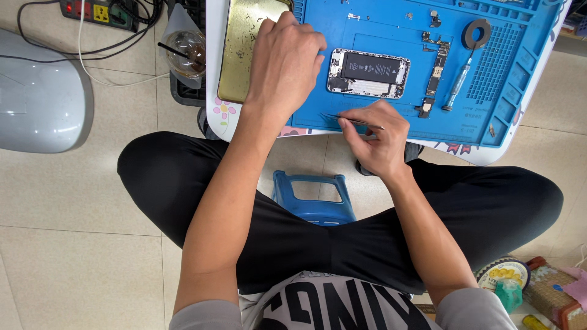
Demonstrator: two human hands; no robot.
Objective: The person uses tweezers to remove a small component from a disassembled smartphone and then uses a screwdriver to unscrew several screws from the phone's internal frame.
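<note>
Fingers (348, 121) of my right hand (379, 137) pinched on one pair of tweezers (354, 120) just below the one opened phone (368, 74), my left hand (284, 64) curled, knuckles up, left of phone, one blue mat (391, 116) beneath, one screwdriver (457, 87) right of phone.

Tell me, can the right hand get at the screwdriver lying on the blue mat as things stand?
Probably yes. The right hand holds tweezers at the mat's near edge, and the screwdriver lies just beyond it with only bare mat between, though the tweezers occupy its fingers.
</note>
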